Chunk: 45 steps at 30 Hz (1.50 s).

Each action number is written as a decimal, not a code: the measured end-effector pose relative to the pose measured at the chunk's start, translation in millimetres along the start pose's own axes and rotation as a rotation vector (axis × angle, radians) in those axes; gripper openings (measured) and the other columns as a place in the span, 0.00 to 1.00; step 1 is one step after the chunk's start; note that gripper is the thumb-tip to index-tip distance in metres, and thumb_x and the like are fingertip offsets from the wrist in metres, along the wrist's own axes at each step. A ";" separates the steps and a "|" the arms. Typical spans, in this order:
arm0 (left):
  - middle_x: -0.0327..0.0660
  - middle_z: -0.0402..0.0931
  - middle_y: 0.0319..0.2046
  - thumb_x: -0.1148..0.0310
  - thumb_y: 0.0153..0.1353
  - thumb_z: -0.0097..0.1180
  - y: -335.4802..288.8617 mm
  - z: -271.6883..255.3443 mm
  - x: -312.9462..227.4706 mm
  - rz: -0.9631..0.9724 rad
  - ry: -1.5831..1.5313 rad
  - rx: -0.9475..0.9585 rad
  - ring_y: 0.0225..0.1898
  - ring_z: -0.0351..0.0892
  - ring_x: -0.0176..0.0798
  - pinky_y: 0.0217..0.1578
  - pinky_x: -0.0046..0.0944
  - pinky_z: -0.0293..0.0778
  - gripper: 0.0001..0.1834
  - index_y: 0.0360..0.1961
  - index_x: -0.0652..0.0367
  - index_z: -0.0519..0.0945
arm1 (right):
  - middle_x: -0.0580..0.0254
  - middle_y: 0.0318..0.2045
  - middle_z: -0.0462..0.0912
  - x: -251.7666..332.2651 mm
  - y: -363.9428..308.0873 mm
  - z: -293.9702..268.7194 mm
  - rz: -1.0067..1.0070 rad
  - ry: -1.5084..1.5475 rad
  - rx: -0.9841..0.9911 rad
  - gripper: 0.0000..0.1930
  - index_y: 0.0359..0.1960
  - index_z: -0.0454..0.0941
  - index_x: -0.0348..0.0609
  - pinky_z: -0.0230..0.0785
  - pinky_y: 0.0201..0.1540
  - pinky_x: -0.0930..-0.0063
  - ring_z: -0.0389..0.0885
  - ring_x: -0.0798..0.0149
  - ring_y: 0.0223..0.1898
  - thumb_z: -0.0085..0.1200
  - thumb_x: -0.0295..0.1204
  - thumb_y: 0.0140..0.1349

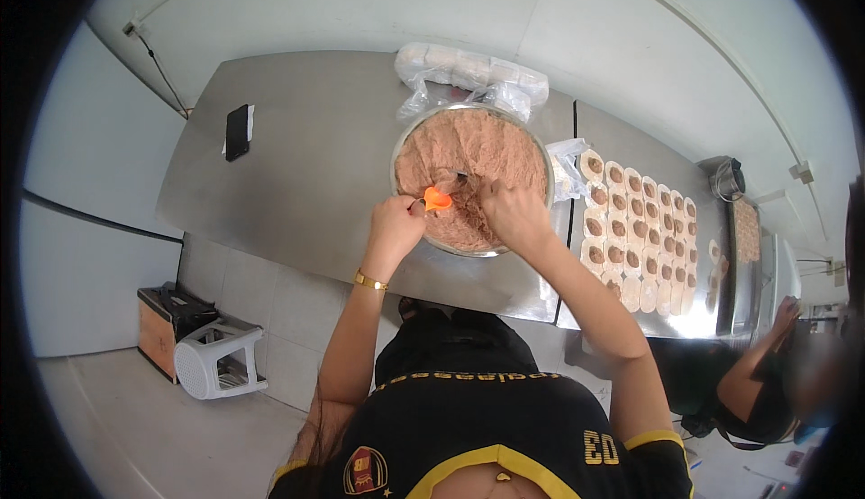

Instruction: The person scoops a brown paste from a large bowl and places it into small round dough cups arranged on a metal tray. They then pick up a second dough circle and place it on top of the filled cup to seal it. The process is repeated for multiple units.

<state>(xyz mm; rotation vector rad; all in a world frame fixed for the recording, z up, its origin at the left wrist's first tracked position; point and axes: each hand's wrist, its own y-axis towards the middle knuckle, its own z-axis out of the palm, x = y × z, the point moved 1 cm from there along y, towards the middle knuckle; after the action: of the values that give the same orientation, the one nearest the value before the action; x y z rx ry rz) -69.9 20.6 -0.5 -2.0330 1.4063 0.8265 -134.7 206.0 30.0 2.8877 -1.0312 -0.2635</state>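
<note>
Food-prep kitchen: steel table, big bowl of mince, rows of filled wrappers.

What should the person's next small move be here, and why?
Probably bring the right hand leftward with some pinkish mixture for the orange scoop. The left hand holds that scoop within the bowl's rim, its orange inside largely visible, and the right hand is at the mixture close by.

We note a black phone on the steel table and a pale stool beside a box.
</note>
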 end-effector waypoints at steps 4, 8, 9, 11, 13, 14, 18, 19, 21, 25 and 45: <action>0.45 0.75 0.15 0.67 0.57 0.49 4.6 9.6 8.4 -0.068 -0.137 0.034 0.18 0.73 0.38 0.22 0.39 0.66 0.13 0.22 0.66 0.79 | 0.53 0.27 0.76 24.0 -20.4 4.0 0.074 -0.037 0.011 0.19 0.46 0.71 0.28 0.73 0.21 0.71 0.81 0.59 0.23 0.47 0.25 0.52; 0.36 0.71 0.15 0.69 0.58 0.49 11.4 20.8 31.6 -0.137 -0.384 0.080 0.18 0.67 0.30 0.21 0.33 0.62 0.13 0.22 0.67 0.77 | 0.56 0.26 0.74 49.0 -34.2 14.3 0.114 -0.108 -0.055 0.25 0.50 0.68 0.25 0.73 0.21 0.75 0.80 0.62 0.23 0.48 0.26 0.50; 0.34 0.70 0.15 0.69 0.58 0.49 10.1 19.4 28.0 -0.151 -0.405 0.094 0.18 0.65 0.28 0.21 0.32 0.60 0.13 0.21 0.67 0.77 | 0.57 0.26 0.73 53.3 -37.6 16.5 0.143 -0.125 -0.073 0.25 0.50 0.68 0.25 0.73 0.21 0.75 0.80 0.62 0.23 0.49 0.27 0.50; 0.32 0.67 0.15 0.70 0.59 0.49 7.5 13.8 19.2 -0.213 -0.473 0.133 0.18 0.62 0.26 0.21 0.30 0.57 0.13 0.20 0.67 0.76 | 0.56 0.27 0.73 58.4 -42.3 22.6 0.186 -0.108 -0.055 0.26 0.53 0.66 0.28 0.73 0.21 0.73 0.80 0.61 0.23 0.48 0.26 0.50; 0.31 0.65 0.15 0.70 0.58 0.49 4.0 6.4 11.6 -0.305 -0.566 0.179 0.19 0.59 0.24 0.20 0.28 0.55 0.13 0.19 0.66 0.74 | 0.56 0.28 0.73 56.8 -43.3 24.2 0.228 -0.045 -0.036 0.27 0.55 0.65 0.30 0.73 0.22 0.71 0.80 0.61 0.23 0.47 0.25 0.50; 0.30 0.64 0.15 0.70 0.58 0.49 3.0 7.8 12.3 -0.284 -0.559 0.166 0.18 0.58 0.24 0.20 0.28 0.54 0.13 0.19 0.65 0.74 | 0.57 0.28 0.74 50.5 -43.5 23.6 0.250 0.010 -0.025 0.27 0.55 0.65 0.31 0.73 0.22 0.71 0.80 0.61 0.23 0.47 0.25 0.50; 0.29 0.63 0.14 0.71 0.58 0.49 4.5 15.0 19.2 -0.204 -0.540 0.116 0.18 0.56 0.23 0.19 0.28 0.52 0.13 0.18 0.64 0.73 | 0.57 0.30 0.74 38.7 -37.0 10.8 0.348 0.250 0.002 0.27 0.56 0.66 0.34 0.73 0.21 0.69 0.80 0.60 0.23 0.48 0.24 0.50; 0.29 0.63 0.14 0.71 0.58 0.49 5.8 15.9 19.8 -0.184 -0.539 0.108 0.17 0.56 0.23 0.19 0.28 0.51 0.13 0.18 0.64 0.73 | 0.56 0.30 0.75 42.7 -36.8 11.4 0.355 0.242 -0.001 0.27 0.56 0.66 0.35 0.73 0.21 0.68 0.80 0.58 0.23 0.48 0.23 0.50; 0.29 0.63 0.14 0.70 0.58 0.49 4.2 13.0 17.1 -0.178 -0.529 0.128 0.17 0.56 0.23 0.18 0.28 0.52 0.13 0.18 0.64 0.73 | 0.55 0.29 0.75 55.2 -38.2 15.2 0.372 0.227 -0.004 0.27 0.56 0.66 0.37 0.73 0.21 0.66 0.80 0.55 0.23 0.47 0.23 0.50; 0.37 0.70 0.13 0.70 0.58 0.50 5.4 11.3 20.3 -0.201 -0.527 0.190 0.18 0.65 0.27 0.21 0.33 0.61 0.12 0.23 0.68 0.79 | 0.54 0.29 0.75 57.9 -40.8 28.2 0.351 0.153 -0.081 0.27 0.57 0.66 0.38 0.73 0.21 0.64 0.80 0.53 0.24 0.47 0.23 0.50; 0.35 0.68 0.13 0.71 0.58 0.48 18.0 0.9 20.1 -0.128 -0.588 0.312 0.16 0.62 0.25 0.18 0.30 0.58 0.13 0.21 0.69 0.77 | 0.56 0.28 0.73 78.5 -41.4 10.1 0.396 0.052 -0.011 0.31 0.59 0.61 0.32 0.73 0.21 0.67 0.79 0.59 0.23 0.48 0.22 0.47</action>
<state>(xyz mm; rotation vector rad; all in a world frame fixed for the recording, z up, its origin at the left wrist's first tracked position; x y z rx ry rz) -81.6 3.0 -17.3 -1.4619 0.9870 0.9753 -51.1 188.3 4.3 2.5861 -1.5457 -0.1673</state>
